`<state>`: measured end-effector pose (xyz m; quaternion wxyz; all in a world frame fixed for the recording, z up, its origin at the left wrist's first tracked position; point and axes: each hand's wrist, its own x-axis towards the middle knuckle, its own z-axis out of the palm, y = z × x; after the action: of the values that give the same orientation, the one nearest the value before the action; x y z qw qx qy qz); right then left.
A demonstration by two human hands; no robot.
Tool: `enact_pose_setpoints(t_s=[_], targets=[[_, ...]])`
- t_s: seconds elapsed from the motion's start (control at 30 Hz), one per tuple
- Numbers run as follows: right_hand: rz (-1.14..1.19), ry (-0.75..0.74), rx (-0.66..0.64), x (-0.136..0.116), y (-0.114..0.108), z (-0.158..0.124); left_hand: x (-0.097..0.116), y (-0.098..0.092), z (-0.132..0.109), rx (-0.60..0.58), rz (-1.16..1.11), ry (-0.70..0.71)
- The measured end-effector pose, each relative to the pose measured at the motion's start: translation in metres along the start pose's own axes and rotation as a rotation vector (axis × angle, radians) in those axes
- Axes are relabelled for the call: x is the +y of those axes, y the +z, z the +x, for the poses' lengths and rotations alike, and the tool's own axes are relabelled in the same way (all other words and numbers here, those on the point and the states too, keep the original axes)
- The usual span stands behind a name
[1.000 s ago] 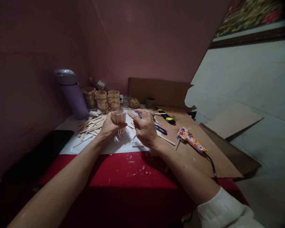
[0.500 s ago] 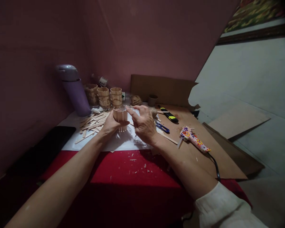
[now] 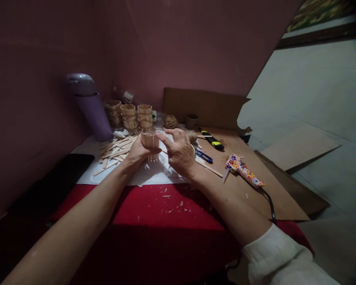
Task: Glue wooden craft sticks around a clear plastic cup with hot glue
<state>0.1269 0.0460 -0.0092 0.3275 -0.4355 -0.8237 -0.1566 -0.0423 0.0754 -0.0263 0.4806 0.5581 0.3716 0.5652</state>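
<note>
My left hand (image 3: 137, 152) is wrapped round a cup faced with upright craft sticks (image 3: 150, 139), its thumb across the near side. The cup is upright, with a clear rim just showing above the sticks. My right hand (image 3: 179, 153) is at the cup's right side, its index finger stretched out and touching near the rim. Its other fingers are apart and partly hidden; I see nothing held in them. Loose craft sticks (image 3: 114, 152) lie in a pile left of the cup, on white paper (image 3: 87, 174).
Behind stand stick-covered cups (image 3: 144, 117) and a tilted purple flask (image 3: 93, 114). Twine (image 3: 170, 121), a small dark pot (image 3: 192, 121), a black-and-yellow cutter (image 3: 212, 139), a blue cutter (image 3: 204, 155) and a flowered glue gun (image 3: 243, 170) with its cord lie rightward. Cardboard (image 3: 273, 198) covers the right side.
The whole view has shifted slightly. My left hand keeps its hold on the cup, and my right index finger stays by the rim with hardly any movement.
</note>
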Motion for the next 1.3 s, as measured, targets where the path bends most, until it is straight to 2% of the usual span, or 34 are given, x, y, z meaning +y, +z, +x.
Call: enact_pose_setpoints(t_s=[0.23,0.43,0.7,0.87,0.97,1.13,1.3], targets=[[0.012,0.005,0.003,0.000,0.002,-0.001,-0.001,0.000,0.000,-0.017,-0.012,0.002],[0.020,0.006,0.006,0.000,0.003,-0.001,0.005,0.003,-0.003,0.037,0.013,-0.006],[0.064,0.024,0.034,-0.003,0.002,0.000,0.003,0.002,-0.002,0.030,0.007,0.010],[0.145,0.014,0.073,-0.003,0.001,-0.003,0.006,0.003,-0.001,0.047,-0.115,0.000],[0.194,-0.004,0.109,-0.004,-0.001,-0.009,0.015,0.006,-0.003,0.095,-0.270,-0.069],[0.217,-0.070,0.149,-0.004,-0.003,-0.017,0.032,0.013,-0.011,0.079,-0.453,-0.239],[0.196,-0.131,0.192,-0.005,-0.004,-0.018,0.036,0.017,-0.014,0.067,-0.515,-0.275]])
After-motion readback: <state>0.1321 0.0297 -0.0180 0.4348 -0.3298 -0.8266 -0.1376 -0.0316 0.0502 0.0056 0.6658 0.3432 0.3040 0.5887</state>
